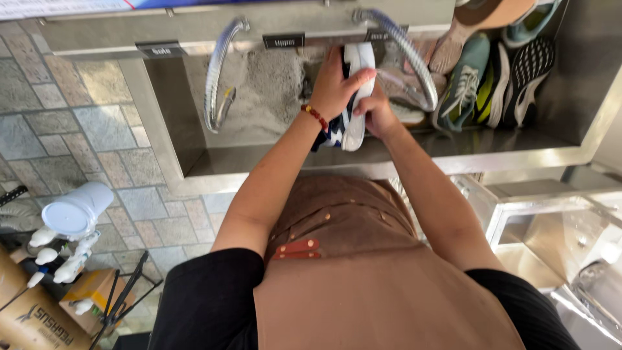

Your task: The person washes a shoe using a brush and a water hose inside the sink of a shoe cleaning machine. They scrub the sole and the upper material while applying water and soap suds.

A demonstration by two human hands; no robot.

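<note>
Over the steel sink point(389, 152), both hands are gripping a shoe point(355, 97) held on edge, its white sole facing right and its dark blue upper showing at the near left. Left hand point(337, 84) is wrapping the shoe from the left, thumb lying across the sole, a beaded bracelet point(315, 116) sitting on the wrist. Right hand point(376, 113) is closing on the shoe's near right side, fingers tucked behind the sole and mostly hidden. Two ribbed metal hoses point(219, 71) are curving down into the basin, one left of the shoe, the other arching just right of it. Far right, more shoes point(479, 84) are lying packed together in the sink. A brown apron point(363, 279) is filling the near view. Near left, white bottles point(74, 214) are standing above the stone floor.
</note>
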